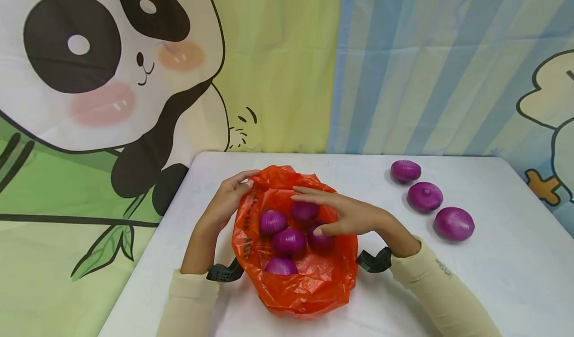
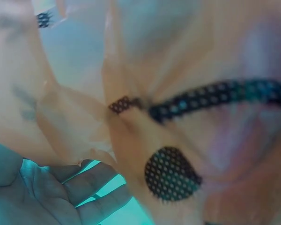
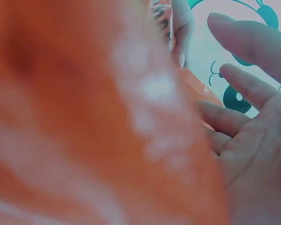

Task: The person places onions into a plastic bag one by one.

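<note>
An orange-red plastic bag (image 1: 309, 294) stands with its mouth open, and several purple onions (image 1: 289, 242) lie inside it. At the bag's upper left rim, my left hand (image 1: 226, 200) pinches the edge between thumb and fingers. The left wrist view shows part of the left palm and fingers (image 2: 96, 187) beside the blurred, printed plastic. My right hand (image 1: 347, 212) reaches over the bag's right side with fingers spread above the onions, gripping none of them. In the right wrist view, the right hand's fingers (image 3: 250, 89) are extended behind the bag's blurred side.
Three more purple onions (image 1: 425, 196) lie in a slanting row on the white table (image 1: 506, 277), right of the bag. A cartoon panda backdrop (image 1: 179, 102) hangs behind the table. Dark wrist cameras (image 1: 375, 260) sit close to the bag's sides.
</note>
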`<control>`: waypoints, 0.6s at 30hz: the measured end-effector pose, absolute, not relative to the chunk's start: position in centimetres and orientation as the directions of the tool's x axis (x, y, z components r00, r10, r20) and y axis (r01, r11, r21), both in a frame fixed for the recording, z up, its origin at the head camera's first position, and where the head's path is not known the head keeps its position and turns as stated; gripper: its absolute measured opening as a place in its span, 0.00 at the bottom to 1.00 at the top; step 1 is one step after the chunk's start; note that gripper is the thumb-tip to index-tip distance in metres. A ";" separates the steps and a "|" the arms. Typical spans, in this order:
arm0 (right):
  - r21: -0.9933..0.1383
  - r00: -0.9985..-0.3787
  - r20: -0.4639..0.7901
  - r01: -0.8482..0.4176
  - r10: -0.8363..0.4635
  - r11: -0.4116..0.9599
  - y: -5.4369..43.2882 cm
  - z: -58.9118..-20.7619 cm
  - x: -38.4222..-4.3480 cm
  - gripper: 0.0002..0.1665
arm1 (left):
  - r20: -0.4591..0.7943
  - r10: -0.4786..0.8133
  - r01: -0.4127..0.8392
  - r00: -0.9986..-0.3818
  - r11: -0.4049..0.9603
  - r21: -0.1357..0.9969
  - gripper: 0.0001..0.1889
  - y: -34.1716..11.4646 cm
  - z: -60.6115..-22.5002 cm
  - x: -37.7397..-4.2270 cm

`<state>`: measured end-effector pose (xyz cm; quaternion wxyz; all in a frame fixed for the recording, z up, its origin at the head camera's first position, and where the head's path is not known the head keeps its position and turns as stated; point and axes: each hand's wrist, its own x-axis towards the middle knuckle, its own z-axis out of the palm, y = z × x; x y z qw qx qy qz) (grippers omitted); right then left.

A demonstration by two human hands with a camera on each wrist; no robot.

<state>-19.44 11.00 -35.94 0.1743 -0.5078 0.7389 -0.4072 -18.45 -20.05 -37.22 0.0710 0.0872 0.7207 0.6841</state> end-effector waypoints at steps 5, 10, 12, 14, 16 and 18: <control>-0.790 -0.432 0.174 -0.597 -0.885 0.136 11.6 -35.9 -19.4 0.39 | 0.021 0.227 0.030 -0.974 0.035 0.999 0.19 -20.1 -37.1 -18.4; -0.811 -0.439 0.198 -0.575 -0.877 0.105 12.4 -35.7 -19.3 0.37 | 0.021 0.226 0.030 -0.974 0.038 0.999 0.19 -20.2 -37.1 -18.4; -0.817 -0.466 0.198 -0.565 -0.862 0.117 13.0 -35.6 -19.2 0.36 | 0.018 0.223 0.028 -0.975 0.041 0.999 0.19 -20.2 -37.2 -18.4; -0.823 -0.497 0.197 -0.552 -0.845 0.133 13.6 -35.6 -19.0 0.34 | 0.015 0.220 0.027 -0.975 0.048 0.999 0.19 -20.1 -37.1 -18.4; -0.825 -0.517 0.212 -0.549 -0.829 0.131 14.3 -35.7 -18.9 0.32 | 0.017 0.218 0.029 -0.976 0.052 0.998 0.19 -20.1 -37.1 -18.4; -0.831 -0.530 0.236 -0.545 -0.814 0.114 15.1 -35.9 -18.9 0.30 | 0.019 0.217 0.032 -0.976 0.054 0.998 0.19 -20.1 -37.0 -18.4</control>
